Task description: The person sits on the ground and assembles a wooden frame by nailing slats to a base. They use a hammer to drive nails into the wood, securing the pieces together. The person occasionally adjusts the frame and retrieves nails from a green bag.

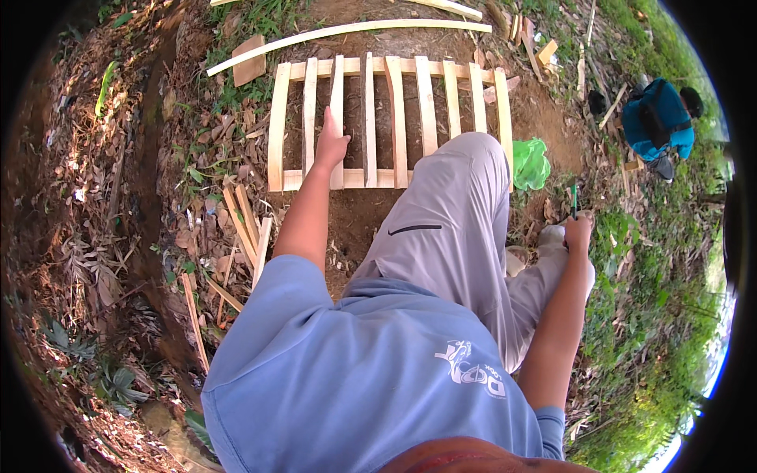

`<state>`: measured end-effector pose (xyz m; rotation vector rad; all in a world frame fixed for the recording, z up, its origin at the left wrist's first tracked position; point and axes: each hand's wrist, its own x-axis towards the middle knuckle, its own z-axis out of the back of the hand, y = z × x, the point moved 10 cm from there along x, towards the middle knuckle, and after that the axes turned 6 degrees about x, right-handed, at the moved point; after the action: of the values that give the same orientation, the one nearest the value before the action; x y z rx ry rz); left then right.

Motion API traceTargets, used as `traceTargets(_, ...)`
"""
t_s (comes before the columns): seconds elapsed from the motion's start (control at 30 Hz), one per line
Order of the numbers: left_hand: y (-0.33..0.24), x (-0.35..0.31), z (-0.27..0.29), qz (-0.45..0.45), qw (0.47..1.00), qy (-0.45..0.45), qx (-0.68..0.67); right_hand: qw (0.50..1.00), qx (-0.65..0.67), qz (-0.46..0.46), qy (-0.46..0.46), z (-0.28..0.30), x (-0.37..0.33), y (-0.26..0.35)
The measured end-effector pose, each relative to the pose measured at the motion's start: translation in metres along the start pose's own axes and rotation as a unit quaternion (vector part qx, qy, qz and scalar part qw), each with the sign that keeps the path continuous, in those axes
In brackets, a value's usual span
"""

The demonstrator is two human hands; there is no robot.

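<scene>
Head view gives me, nearest, the blue T-shirt [339, 370] and grey trousers [445, 209], one raised knee covering part of the wooden slatted frame beyond it. On the right, the right hand [579, 229] has its grip closed around a slim green tool [574, 202], too small for me to identify. Loose wooden strips [244, 221] lie at the left. Farther out, the left hand [332, 147] rests on the third slat from the left [337, 94]; I cannot tell whether that grip wraps it. The slatted frame [426, 102] lies on the ground, long axis left to right, its slats running away from the body. From the tool-holding grip it lies ahead and leftward, well apart, so I judge the left hand nearer. Beside its right end sits a green plastic bag [531, 164]; past its far rail, a long pale strip [355, 30].
</scene>
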<state>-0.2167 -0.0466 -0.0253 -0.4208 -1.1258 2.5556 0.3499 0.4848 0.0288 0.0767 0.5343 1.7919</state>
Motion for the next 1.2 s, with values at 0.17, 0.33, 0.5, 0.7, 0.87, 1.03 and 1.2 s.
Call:
traceTargets(0.17, -0.016, -0.012, -0.004, 0.038, 0.999, 0.022, -0.025, 1.0, 0.016, -0.013, 0.004, 0.005, -0.009, -0.002)
traceTargets(0.33, -0.021, -0.014, -0.002, 0.044, 0.999, 0.021, -0.018, 0.999, 0.007, -0.027, 0.021, 0.005, -0.01, -0.003)
traceTargets(0.5, 0.0, -0.004, -0.009, 0.059, 0.993, 0.029, -0.102, 0.999, -0.04, 0.023, -0.015, 0.007, -0.004, 0.0)
traceTargets(0.7, 0.001, -0.003, -0.017, 0.055, 0.984, 0.033, -0.166, 0.999, -0.031, 0.017, -0.01, 0.007, -0.005, 0.0)
traceTargets(0.87, -0.004, -0.006, -0.007, 0.05, 0.989, 0.025, -0.136, 1.0, 0.015, -0.017, 0.017, -0.001, -0.009, 0.002)
traceTargets(1.03, -0.008, -0.005, -0.014, 0.059, 0.987, 0.043, -0.144, 0.997, -0.036, 0.055, -0.028, 0.008, -0.004, -0.007)
traceTargets(1.2, -0.005, -0.004, -0.01, 0.056, 0.99, 0.028, -0.123, 1.0, 0.0, 0.011, -0.003, 0.012, -0.013, 0.002)
